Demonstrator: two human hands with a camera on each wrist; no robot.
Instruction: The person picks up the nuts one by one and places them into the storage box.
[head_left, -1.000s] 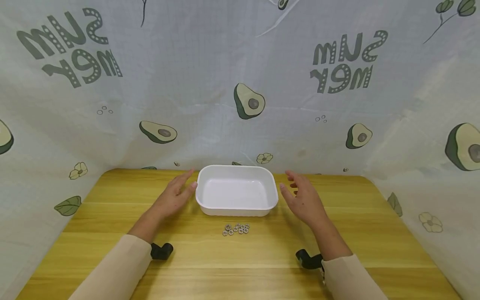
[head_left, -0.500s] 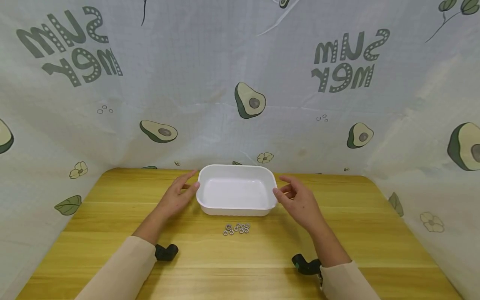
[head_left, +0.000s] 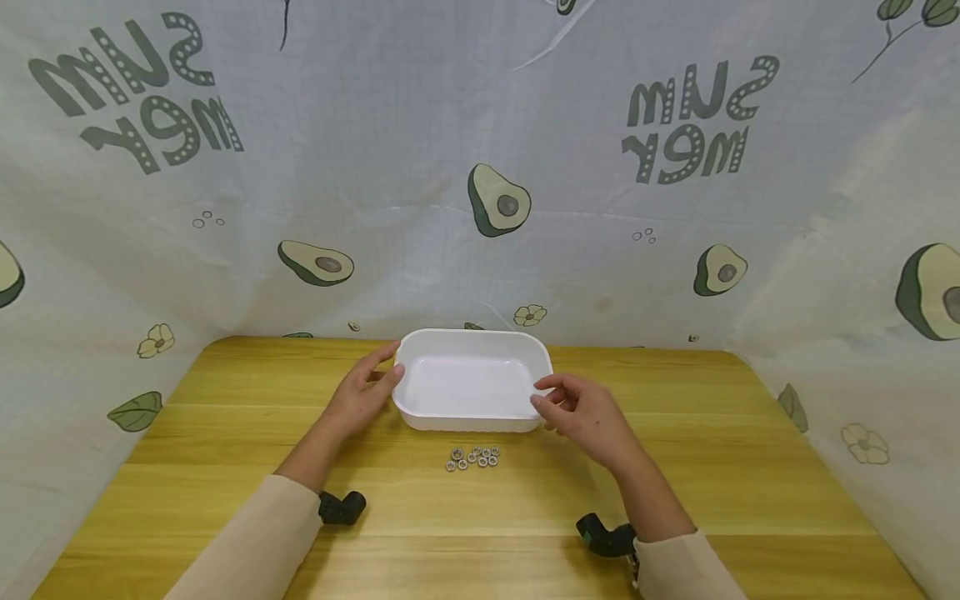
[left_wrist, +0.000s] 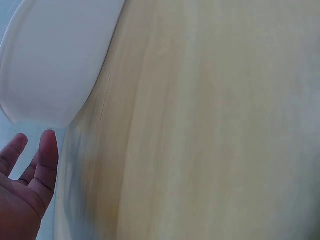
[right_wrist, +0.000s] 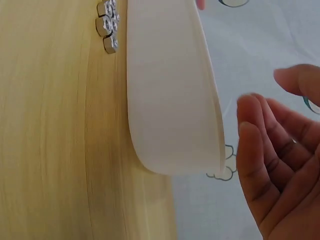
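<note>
A white rectangular tray [head_left: 468, 424] with rounded corners stands on the wooden table, nothing inside it. My left hand [head_left: 358, 400] is at the tray's left end, thumb and fingers spread apart; in the left wrist view a small gap shows between the fingertips [left_wrist: 48, 145] and the tray [left_wrist: 55, 60]. Over the right front corner hovers my right hand [head_left: 588, 417], fingers loosely bent and nothing between them. The right wrist view shows that hand [right_wrist: 285, 165] apart from the tray wall [right_wrist: 172, 90]. Several metal nuts [head_left: 472, 458] lie in front of the tray.
The wooden table [head_left: 465, 533] reaches back to a pale curtain [head_left: 405, 183] printed with avocados and lettering. Black curved mounts sit at both wrists, the left mount [head_left: 343, 507] and the right mount [head_left: 606, 537], above the table.
My right hand has moved left and toward me, from beside the tray to over its right front corner, fingers drawing closer together. My left hand has edged right toward the tray.
</note>
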